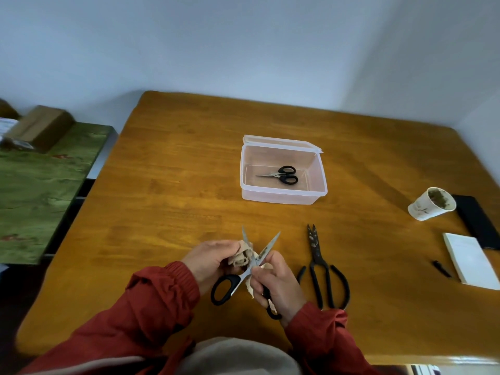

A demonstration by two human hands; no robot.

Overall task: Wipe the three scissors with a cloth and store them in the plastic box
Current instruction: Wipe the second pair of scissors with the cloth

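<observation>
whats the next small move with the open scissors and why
Probably slide the cloth up the blade it wraps, toward the tip. The left hand holds the cloth bunched near the pivot of the open scissors, the right hand holds one handle, and both blade tips show bare. Only the small scissors lie in the box.

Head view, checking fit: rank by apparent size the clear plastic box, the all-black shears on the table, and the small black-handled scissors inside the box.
1. Clear plastic box, largest.
2. All-black shears: about as long as the box, but nearer the camera, so unsure.
3. Small black-handled scissors, clearly smallest.
</observation>
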